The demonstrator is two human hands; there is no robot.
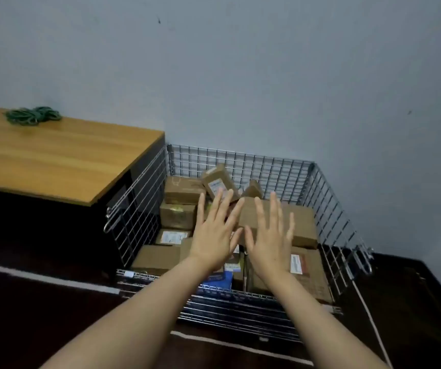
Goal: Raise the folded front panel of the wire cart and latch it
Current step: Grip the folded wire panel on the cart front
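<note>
left hand [214, 235], right hand [270, 241] (both spread), empty

Wire cart [240, 166] sits centre-right of frame, in the room corner: silver grid w/ back and both side walls upright, cardboard boxes piled inside. Front panel [240, 312] is folded down, hanging low along the cart's near edge at lower centre of frame, its wire bars running approx. horizontal. Latch hooks [363, 259] show at the front end of the right wall, not engaged w/ the panel.
</note>
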